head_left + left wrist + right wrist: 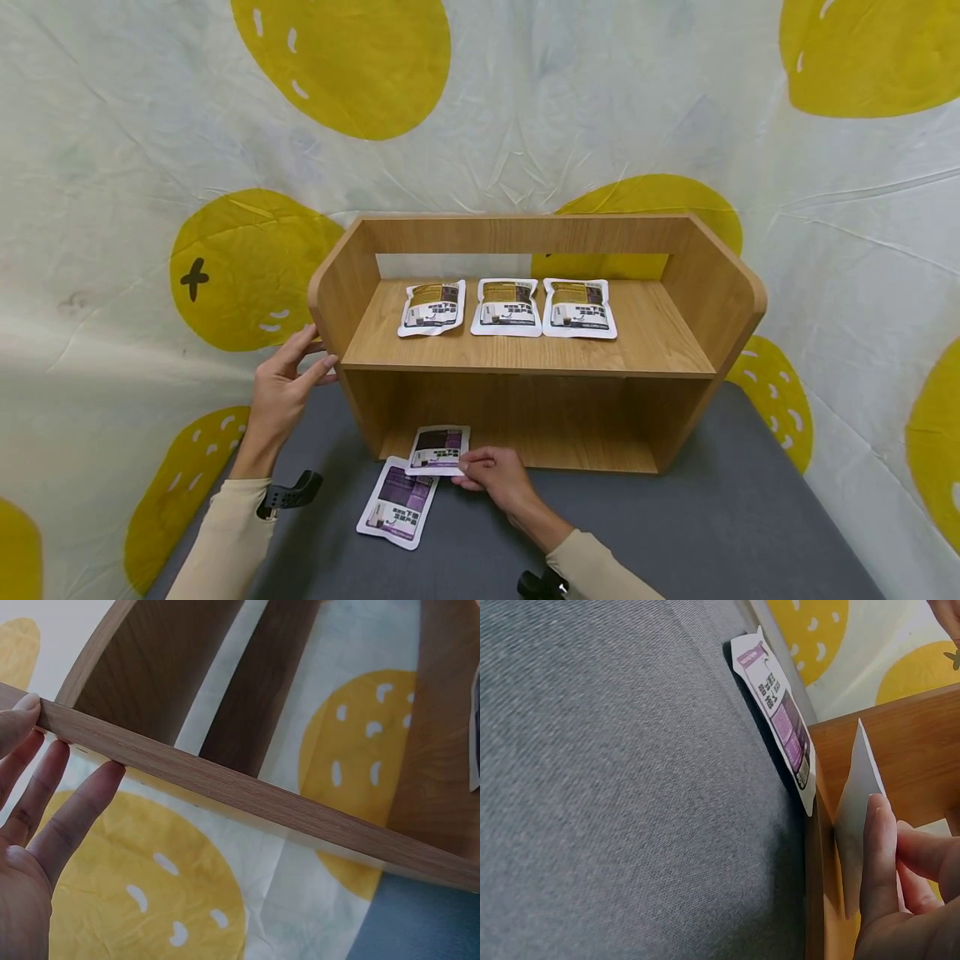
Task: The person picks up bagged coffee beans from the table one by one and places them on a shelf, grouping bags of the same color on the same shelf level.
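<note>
My right hand (pixel 498 479) pinches the lower right corner of a flat white pouch with a purple and black label (pixel 438 450). This pouch is at the front left of the lower level of a wooden two-level shelf (pixel 525 372). In the right wrist view it appears nearly edge-on between thumb and fingers. A second purple-labelled pouch (pixel 397 504) lies on the grey surface just before the shelf, partly under the held one in the head view. My left hand (pixel 281 387) touches the shelf's left side panel (pixel 225 780), its fingers fairly straight along the outer edge.
Three white pouches with gold-brown labels, a left one (pixel 432 308), a middle one (pixel 506 307) and a right one (pixel 579 308), lie in a row on the upper level. A grey cloth surface (pixel 675 533) lies under the shelf. Behind hangs a pale curtain (pixel 510 100) with yellow shapes.
</note>
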### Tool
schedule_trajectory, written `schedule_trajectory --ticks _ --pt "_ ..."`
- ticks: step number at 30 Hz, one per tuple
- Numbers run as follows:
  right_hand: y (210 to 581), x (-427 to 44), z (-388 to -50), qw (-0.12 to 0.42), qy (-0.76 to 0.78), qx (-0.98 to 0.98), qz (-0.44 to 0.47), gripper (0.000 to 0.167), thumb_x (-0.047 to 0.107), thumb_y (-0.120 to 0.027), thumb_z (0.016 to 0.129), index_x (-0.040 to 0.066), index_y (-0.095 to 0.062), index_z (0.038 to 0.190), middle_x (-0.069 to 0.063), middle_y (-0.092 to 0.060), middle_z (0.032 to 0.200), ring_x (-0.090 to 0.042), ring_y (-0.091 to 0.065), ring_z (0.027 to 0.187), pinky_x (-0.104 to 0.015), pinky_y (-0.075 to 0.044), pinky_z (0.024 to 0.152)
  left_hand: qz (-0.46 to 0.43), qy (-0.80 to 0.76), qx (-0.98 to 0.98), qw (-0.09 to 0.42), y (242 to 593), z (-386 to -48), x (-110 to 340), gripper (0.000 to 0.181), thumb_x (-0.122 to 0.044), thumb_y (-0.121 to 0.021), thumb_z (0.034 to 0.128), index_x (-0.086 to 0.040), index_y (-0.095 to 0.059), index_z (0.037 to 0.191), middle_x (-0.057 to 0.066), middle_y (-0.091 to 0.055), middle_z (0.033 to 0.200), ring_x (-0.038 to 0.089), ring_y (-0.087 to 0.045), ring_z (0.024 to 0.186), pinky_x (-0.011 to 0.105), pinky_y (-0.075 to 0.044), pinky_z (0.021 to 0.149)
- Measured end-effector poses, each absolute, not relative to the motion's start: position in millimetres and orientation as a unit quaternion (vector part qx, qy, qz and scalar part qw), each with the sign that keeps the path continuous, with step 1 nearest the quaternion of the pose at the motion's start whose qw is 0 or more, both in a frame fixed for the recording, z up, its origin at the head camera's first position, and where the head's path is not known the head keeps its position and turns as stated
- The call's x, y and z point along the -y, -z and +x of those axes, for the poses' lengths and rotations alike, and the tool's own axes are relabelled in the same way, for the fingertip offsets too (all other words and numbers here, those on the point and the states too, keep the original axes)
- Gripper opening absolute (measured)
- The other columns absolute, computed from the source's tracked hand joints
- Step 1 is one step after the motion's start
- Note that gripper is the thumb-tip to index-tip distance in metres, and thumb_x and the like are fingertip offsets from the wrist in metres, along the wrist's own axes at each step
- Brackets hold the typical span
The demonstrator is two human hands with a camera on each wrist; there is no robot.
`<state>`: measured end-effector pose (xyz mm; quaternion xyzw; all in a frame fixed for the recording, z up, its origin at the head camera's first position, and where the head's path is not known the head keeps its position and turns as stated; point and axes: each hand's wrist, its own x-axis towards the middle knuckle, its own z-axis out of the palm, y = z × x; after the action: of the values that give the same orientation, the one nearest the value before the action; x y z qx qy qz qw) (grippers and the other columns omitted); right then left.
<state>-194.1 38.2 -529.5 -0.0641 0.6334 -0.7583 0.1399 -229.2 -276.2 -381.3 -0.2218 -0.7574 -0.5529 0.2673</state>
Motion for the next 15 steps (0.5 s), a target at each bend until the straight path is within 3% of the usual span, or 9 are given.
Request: schedule_trajectory --ticks 10,15 --pt "528.0 -33.1 -197.7 0.143 0.752 -0.639 -0.076 0.030 -0.007 -0.063 0.095 -0.021 -0.061 0.121 -0.032 -0.069 0.109 -0.029 -0.074 0.098 -0.036 -0.062 0.089 -0.226 0.559 0.753 0.261 380.6 -230.0 276.1 0.067 0.016 -0.065 0.0905 -0.011 -0.051 0.150 0.006 -0.056 0.143 0.015 -0.062 0.116 0.028 -0.063 0.073" --pt "528.7 -30.8 -200.1 0.133 0.719 -0.676 -0.091 0.034 -0.002 -0.066 0.094 -0.017 -0.063 0.124 -0.029 -0.069 0.112 -0.026 -0.071 0.099 -0.031 -0.062 0.087 -0.224 0.558 0.755 0.262 381.4 -229.5 276.0 0.068 0.016 -0.065 0.0902 -0.012 -0.051 0.150 0.006 -0.056 0.143 0.015 -0.062 0.116 0.028 -0.063 0.073"
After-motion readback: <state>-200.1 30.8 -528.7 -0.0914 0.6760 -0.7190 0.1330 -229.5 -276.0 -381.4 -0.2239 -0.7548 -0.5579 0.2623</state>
